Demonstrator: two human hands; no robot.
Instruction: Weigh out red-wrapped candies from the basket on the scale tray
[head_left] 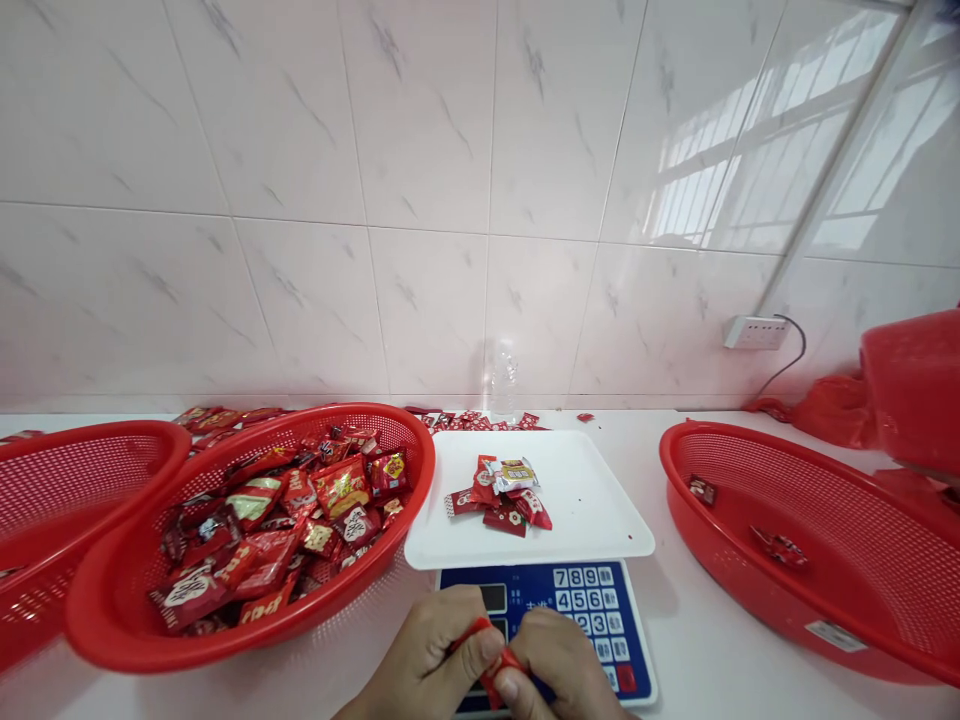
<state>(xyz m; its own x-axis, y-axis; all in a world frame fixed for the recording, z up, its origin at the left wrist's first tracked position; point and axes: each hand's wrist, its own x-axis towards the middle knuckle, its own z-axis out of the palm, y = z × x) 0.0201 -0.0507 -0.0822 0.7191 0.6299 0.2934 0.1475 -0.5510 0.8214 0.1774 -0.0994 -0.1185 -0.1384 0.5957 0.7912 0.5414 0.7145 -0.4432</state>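
Note:
My left hand (442,645) and my right hand (559,660) meet above the keypad of a blue-and-white digital scale (637,655). Both are closed, pinching a small piece of red wrapper (491,690) between thumbs and fingers; most of it is hidden, so I cannot tell what is inside. Just beyond my hands, the scale's white tray (600,500) holds a small heap of wrapped snacks, among them a white-and-gold packet (514,474) and a dark red packet (505,520).
At left, a red basket (420,470) is full of red snack packets, beside another red basket (97,440). A red basket (750,600) at right holds a few packets. Small red packets (472,422) and a clear plastic bottle (504,385) stand by the tiled wall, with a power strip (756,332).

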